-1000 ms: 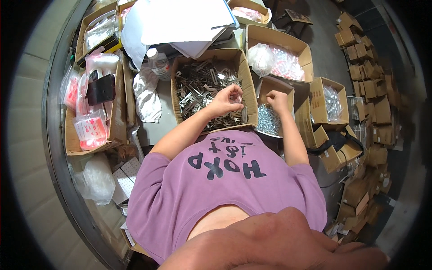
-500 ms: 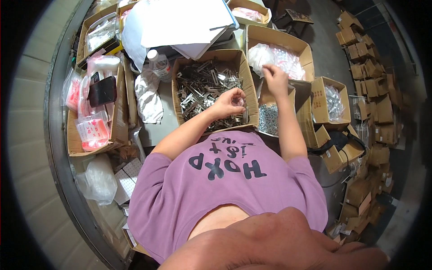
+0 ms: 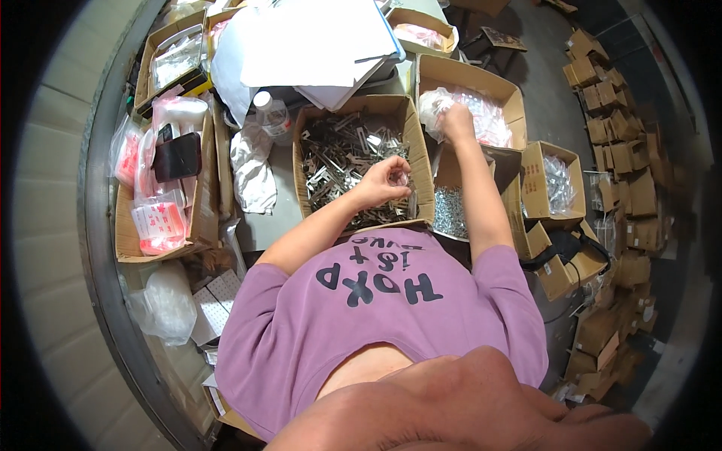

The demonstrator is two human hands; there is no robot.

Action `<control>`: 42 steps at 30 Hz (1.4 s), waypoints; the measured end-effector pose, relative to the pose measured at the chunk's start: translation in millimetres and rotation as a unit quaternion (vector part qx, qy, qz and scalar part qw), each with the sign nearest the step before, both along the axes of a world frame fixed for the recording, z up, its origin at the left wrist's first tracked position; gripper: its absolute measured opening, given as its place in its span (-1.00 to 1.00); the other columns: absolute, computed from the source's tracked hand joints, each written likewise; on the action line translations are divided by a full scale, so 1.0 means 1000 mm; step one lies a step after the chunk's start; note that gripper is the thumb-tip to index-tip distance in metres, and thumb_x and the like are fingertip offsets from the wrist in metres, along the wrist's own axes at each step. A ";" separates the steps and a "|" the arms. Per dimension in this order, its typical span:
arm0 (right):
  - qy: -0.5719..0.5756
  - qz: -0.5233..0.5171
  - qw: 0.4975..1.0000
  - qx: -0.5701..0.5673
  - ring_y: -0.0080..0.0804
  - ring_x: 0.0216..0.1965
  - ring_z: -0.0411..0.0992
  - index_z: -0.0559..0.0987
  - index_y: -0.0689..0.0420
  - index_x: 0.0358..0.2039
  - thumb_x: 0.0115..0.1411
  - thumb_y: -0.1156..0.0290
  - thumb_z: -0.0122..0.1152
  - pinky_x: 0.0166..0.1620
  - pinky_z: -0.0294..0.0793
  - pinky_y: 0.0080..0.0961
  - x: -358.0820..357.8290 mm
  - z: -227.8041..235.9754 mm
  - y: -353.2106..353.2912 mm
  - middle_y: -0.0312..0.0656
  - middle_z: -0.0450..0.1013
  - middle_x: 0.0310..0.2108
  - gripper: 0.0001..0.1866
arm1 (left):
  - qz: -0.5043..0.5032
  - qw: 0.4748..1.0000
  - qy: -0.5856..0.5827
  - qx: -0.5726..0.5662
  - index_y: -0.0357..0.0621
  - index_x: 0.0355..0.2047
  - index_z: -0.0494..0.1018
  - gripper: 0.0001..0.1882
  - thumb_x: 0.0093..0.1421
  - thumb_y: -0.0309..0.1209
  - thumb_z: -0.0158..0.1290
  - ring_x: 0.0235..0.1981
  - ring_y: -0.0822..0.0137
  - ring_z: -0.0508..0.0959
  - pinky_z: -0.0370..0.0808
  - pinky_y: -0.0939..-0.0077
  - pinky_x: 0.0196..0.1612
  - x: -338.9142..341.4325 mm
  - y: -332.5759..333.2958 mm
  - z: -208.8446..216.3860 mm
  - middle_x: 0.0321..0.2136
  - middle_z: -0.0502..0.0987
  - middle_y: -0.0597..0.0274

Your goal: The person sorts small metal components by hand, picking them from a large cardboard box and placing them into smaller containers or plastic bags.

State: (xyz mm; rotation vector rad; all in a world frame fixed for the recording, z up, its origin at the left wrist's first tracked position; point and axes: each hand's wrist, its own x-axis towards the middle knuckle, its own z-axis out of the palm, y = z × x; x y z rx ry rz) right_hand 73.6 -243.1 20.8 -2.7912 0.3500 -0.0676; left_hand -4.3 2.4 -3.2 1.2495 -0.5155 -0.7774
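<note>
My left hand is curled over the near right part of a cardboard box of loose metal strips. Thumb and fingers form a ring around something pale and shiny, too small to name. Farther right, my right hand is in another cardboard box, against a crumpled white plastic bag. Its fingers are bent, and their tips are hidden, so what they grip does not show. Clear plastic packets with red print lie beside that hand.
Below my right forearm is a box of small metal screws or similar pieces. White papers, a plastic bottle and a white cloth lie beyond and left. A phone rests on bagged packets. Another box stands right.
My right hand has moved slightly down into the box, from above the white bag's edge to against it. My left hand stays curled over the metal strips. The view has shifted a little.
</note>
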 end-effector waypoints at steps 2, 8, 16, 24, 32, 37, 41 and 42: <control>-0.062 0.045 0.996 -0.033 0.01 -0.28 0.47 0.58 0.26 -0.36 -0.02 0.40 0.18 -0.20 0.44 -0.22 -0.012 0.024 0.007 0.12 0.48 -0.41 -0.77 | -0.006 1.000 0.006 -0.003 -0.20 -0.21 0.28 -0.60 -0.07 -0.65 0.15 -0.43 0.55 0.39 0.43 0.68 -0.34 0.000 -0.002 0.000 -0.41 0.36 0.33; -0.156 0.010 0.984 0.083 -0.01 -0.31 0.48 0.55 0.24 -0.29 -0.06 0.52 0.23 -0.20 0.45 -0.29 -0.026 0.022 0.002 0.08 0.49 -0.39 -0.74 | -0.006 1.000 0.017 0.004 -0.18 -0.22 0.30 -0.59 -0.09 -0.63 0.18 -0.39 0.57 0.36 0.40 0.71 -0.33 -0.001 -0.004 0.005 -0.39 0.34 0.37; -0.171 -0.029 0.955 0.240 -0.35 -0.41 0.52 0.56 0.25 -0.32 -0.05 0.49 0.26 -0.29 0.46 -0.50 -0.051 0.034 0.006 -0.07 0.53 -0.45 -0.77 | -0.004 1.000 0.024 0.009 -0.17 -0.21 0.31 -0.59 -0.09 -0.62 0.17 -0.40 0.58 0.35 0.37 0.71 -0.33 -0.004 -0.003 0.014 -0.41 0.35 0.38; -0.089 0.226 0.909 0.338 -0.50 -0.41 0.50 0.57 0.26 -0.33 -0.02 0.60 0.23 -0.31 0.48 -0.59 -0.127 0.070 0.080 -0.15 0.53 -0.44 -0.82 | 0.002 0.999 0.035 -0.011 -0.21 -0.20 0.30 -0.60 -0.07 -0.61 0.16 -0.34 0.56 0.38 0.39 0.66 -0.27 -0.008 -0.007 0.022 -0.39 0.37 0.38; -0.081 0.326 0.922 0.191 -0.11 0.04 0.24 0.58 0.13 -0.39 -0.09 0.45 0.30 0.05 0.29 -0.29 -0.154 0.084 0.072 -0.06 0.31 -0.03 -0.81 | -0.098 0.988 0.087 -0.076 -0.23 0.10 0.18 -0.33 -0.08 -0.62 0.10 -0.07 0.40 0.38 0.37 0.46 -0.01 -0.003 -0.002 0.028 -0.07 0.34 0.23; -0.080 0.306 0.910 0.268 -0.14 -0.02 0.26 0.48 0.18 -0.49 -0.05 0.42 0.29 0.04 0.27 -0.33 -0.155 0.081 0.072 -0.06 0.29 -0.06 -0.83 | -0.016 0.999 0.003 -0.033 -0.25 0.02 0.23 -0.51 0.08 -0.55 0.11 -0.14 0.46 0.44 0.43 0.60 -0.16 -0.015 0.006 0.031 -0.15 0.40 0.21; -0.113 0.331 0.903 0.250 -0.11 0.04 0.24 0.52 0.11 -0.37 -0.11 0.47 0.32 0.07 0.28 -0.30 -0.159 0.083 0.074 -0.09 0.24 -0.02 -0.76 | -0.003 0.998 0.046 -0.053 -0.22 0.00 0.16 -0.52 0.07 -0.63 0.02 -0.13 0.42 0.46 0.42 0.58 -0.14 -0.027 0.002 0.052 -0.15 0.35 0.22; -0.116 0.346 0.900 0.237 -0.12 0.06 0.23 0.52 0.08 -0.35 -0.12 0.48 0.33 0.09 0.27 -0.30 -0.159 0.082 0.072 -0.11 0.22 0.00 -0.74 | -0.012 0.998 0.038 -0.048 -0.21 0.04 0.12 -0.49 0.06 -0.64 0.00 -0.13 0.42 0.46 0.42 0.59 -0.14 -0.028 0.002 0.056 -0.15 0.35 0.22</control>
